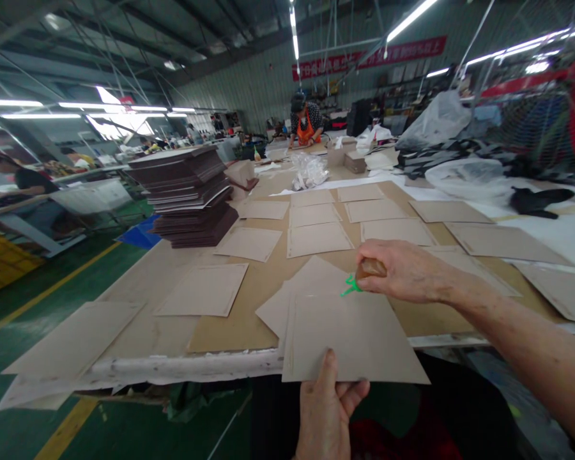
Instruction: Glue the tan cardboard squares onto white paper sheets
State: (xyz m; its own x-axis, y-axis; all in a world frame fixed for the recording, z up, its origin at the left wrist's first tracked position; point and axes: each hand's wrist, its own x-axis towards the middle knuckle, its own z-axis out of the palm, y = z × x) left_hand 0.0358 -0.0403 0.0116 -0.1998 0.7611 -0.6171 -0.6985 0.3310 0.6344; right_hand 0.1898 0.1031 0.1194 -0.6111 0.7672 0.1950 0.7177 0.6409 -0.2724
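My left hand (326,406) grips the near edge of a grey cardboard sheet (349,338), thumb on top, holding it over the table's front edge. My right hand (402,271) is closed on a small brush (364,276) with a brown handle and green bristles, its tip touching the sheet's far edge. A second sheet (311,284) lies under it, turned at an angle.
Several more grey sheets (316,239) lie spread over the long worktable (182,367). A tall stack of dark boards (189,195) stands at left. Plastic bags (464,176) and dark fabric sit at right. A person in an orange apron (305,124) works at the far end.
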